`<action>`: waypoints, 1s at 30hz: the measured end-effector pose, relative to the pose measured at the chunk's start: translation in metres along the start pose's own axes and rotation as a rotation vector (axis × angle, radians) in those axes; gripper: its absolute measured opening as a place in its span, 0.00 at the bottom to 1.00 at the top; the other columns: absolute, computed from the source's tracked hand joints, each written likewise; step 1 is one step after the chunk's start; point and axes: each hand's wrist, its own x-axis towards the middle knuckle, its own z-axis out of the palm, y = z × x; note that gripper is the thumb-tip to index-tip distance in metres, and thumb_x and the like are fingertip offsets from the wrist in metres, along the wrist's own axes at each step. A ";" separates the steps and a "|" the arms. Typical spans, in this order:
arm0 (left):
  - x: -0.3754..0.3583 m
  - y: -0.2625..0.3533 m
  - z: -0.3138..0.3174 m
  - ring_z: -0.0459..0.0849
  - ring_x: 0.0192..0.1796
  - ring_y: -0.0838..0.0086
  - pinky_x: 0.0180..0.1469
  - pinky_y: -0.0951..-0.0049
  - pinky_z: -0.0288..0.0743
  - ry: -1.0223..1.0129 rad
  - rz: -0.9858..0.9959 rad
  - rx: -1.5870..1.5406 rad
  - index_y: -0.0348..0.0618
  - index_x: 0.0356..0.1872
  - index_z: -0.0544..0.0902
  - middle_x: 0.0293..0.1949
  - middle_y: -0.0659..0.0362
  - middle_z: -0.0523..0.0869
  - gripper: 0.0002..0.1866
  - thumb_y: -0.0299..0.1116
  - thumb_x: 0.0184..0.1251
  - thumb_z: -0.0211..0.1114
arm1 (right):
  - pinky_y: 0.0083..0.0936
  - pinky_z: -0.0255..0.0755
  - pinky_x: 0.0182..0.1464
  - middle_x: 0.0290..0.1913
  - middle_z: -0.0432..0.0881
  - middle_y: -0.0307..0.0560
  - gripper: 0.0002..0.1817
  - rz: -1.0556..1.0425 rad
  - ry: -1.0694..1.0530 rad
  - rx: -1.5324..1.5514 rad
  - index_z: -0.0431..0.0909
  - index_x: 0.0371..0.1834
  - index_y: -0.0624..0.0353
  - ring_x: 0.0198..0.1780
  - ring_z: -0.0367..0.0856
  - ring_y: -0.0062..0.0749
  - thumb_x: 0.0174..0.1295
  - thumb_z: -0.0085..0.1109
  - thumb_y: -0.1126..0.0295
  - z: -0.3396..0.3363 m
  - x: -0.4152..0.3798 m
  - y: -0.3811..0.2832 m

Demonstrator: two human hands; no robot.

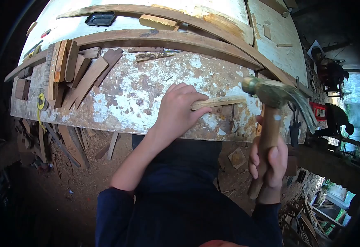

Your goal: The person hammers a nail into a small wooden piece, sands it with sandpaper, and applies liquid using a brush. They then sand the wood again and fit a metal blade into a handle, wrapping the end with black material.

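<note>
My left hand (pixel 183 105) is closed on one end of a short strip of wood (pixel 225 101), pinching it between thumb and fingers on the worn workbench (pixel 143 94). The strip points to the right, and a thin dark piece, perhaps a nail, stands by its far end. My right hand (pixel 269 160) is wrapped round the wooden handle of a claw hammer (pixel 273 94). The hammer is raised close to the camera, its head above the bench's right part, its face toward the left and its claw toward the right.
Long planks (pixel 167 38) cross the back of the bench. Stacked wood blocks (pixel 62 61) and a yellow tape measure (pixel 41 101) lie at the left. A black tray (pixel 100 18) sits at the back. Wood scraps (pixel 70 144) lean below the bench's left side.
</note>
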 end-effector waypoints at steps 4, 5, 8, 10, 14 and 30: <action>0.002 -0.001 -0.001 0.87 0.42 0.59 0.54 0.59 0.80 0.008 0.003 0.010 0.44 0.41 0.95 0.32 0.57 0.86 0.16 0.38 0.54 0.88 | 0.18 0.61 0.17 0.25 0.74 0.42 0.49 0.128 -0.016 -0.026 0.60 0.84 0.75 0.14 0.64 0.18 0.78 0.61 0.41 0.000 0.008 -0.022; 0.000 0.000 0.000 0.87 0.42 0.59 0.54 0.59 0.80 0.004 -0.006 0.003 0.44 0.40 0.95 0.32 0.57 0.86 0.16 0.38 0.54 0.88 | 0.17 0.63 0.18 0.25 0.75 0.42 0.50 0.046 0.002 -0.016 0.60 0.85 0.73 0.15 0.66 0.18 0.77 0.64 0.41 -0.001 -0.003 -0.025; 0.001 0.001 -0.001 0.88 0.42 0.59 0.54 0.59 0.80 -0.008 -0.006 0.005 0.44 0.40 0.95 0.32 0.57 0.87 0.15 0.38 0.54 0.88 | 0.17 0.62 0.18 0.24 0.76 0.43 0.58 -0.183 0.105 0.085 0.59 0.85 0.75 0.17 0.69 0.17 0.71 0.67 0.33 0.000 -0.029 -0.015; 0.001 0.000 -0.001 0.88 0.42 0.59 0.54 0.59 0.80 -0.008 -0.006 0.007 0.44 0.40 0.95 0.32 0.57 0.87 0.15 0.37 0.54 0.88 | 0.17 0.65 0.20 0.27 0.77 0.43 0.54 -0.157 -0.003 0.047 0.59 0.85 0.73 0.18 0.71 0.18 0.75 0.65 0.37 -0.003 -0.020 0.000; 0.000 0.001 0.000 0.87 0.41 0.59 0.53 0.59 0.80 0.018 0.006 0.006 0.44 0.40 0.95 0.32 0.57 0.87 0.15 0.37 0.54 0.88 | 0.17 0.67 0.21 0.28 0.75 0.41 0.37 0.302 -0.161 0.001 0.61 0.87 0.65 0.18 0.69 0.18 0.86 0.55 0.51 -0.012 0.011 -0.012; -0.001 0.000 0.005 0.87 0.42 0.59 0.53 0.59 0.79 0.042 0.012 -0.008 0.43 0.40 0.94 0.33 0.57 0.88 0.15 0.36 0.54 0.88 | 0.19 0.66 0.22 0.25 0.75 0.42 0.45 -0.195 0.095 -0.227 0.68 0.78 0.74 0.19 0.69 0.19 0.78 0.63 0.41 -0.027 -0.003 0.014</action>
